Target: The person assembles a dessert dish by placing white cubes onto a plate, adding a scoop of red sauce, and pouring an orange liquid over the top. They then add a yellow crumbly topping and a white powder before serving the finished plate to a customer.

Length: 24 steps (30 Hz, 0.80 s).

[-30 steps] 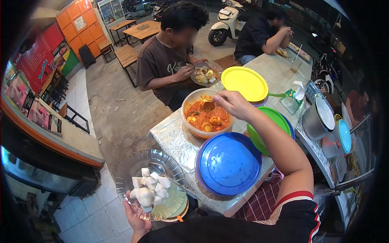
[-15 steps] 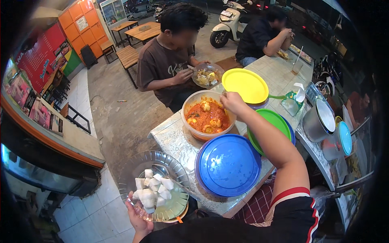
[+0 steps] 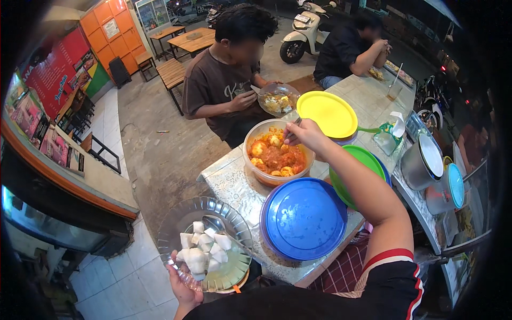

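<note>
My left hand (image 3: 184, 288) is closed on the edge of a clear fluted plate (image 3: 173, 216), held beside the table's near left corner. White rice-cake-like chunks (image 3: 204, 245) are heaped on it, with a metal spoon (image 3: 214, 223) lying among them. Over the far table side, my right hand (image 3: 305, 133) grips the metal handle of a serving spoon (image 3: 292, 129); its lower end is out of sight in the food. Below it stands a clear plastic tub (image 3: 247, 154) of red sauce (image 3: 277, 156) with several whole eggs.
A blue-lidded tub (image 3: 305, 218), a green lid (image 3: 357, 176) and a yellow lid (image 3: 327, 114) crowd the table near my right arm. Pots (image 3: 418, 160) stand farther right. One seated person (image 3: 224, 80) eats across the tub; another person (image 3: 346, 53) sits beyond.
The sauce has been stirred, and more eggs show on its surface. My right hand is slightly higher, with the spoon handle now visible. The left hand keeps holding the plate.
</note>
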Each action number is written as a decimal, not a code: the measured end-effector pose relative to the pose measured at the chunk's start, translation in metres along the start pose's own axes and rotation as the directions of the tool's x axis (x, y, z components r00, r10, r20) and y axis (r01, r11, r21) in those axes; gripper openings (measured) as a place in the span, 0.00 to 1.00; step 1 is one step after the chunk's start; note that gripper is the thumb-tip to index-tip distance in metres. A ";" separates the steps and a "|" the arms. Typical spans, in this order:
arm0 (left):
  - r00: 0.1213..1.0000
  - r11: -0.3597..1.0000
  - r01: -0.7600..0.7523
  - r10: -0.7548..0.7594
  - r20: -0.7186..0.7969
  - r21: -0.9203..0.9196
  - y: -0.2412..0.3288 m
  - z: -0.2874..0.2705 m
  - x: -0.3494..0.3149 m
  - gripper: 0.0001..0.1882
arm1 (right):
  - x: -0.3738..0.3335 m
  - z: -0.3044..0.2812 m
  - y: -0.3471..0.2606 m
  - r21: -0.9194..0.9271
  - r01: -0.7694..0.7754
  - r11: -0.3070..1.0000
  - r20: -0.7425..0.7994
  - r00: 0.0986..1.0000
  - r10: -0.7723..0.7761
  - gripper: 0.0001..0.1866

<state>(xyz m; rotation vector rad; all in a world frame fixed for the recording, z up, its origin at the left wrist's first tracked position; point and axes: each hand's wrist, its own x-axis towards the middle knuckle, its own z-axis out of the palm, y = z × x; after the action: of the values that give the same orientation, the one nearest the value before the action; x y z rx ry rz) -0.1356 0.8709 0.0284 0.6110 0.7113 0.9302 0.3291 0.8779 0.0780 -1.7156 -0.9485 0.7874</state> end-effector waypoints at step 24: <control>0.999 0.999 -0.015 0.013 -0.052 -0.041 0.007 -0.002 -0.006 0.26 | -0.009 0.026 -0.022 -0.572 0.469 0.673 0.068 0.844 -0.532 0.11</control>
<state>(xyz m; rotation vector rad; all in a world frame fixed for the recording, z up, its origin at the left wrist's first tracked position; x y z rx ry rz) -0.1434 0.8691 0.0344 0.5573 0.7329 0.9745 0.2978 0.8861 0.0917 -1.8188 -1.6108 0.0212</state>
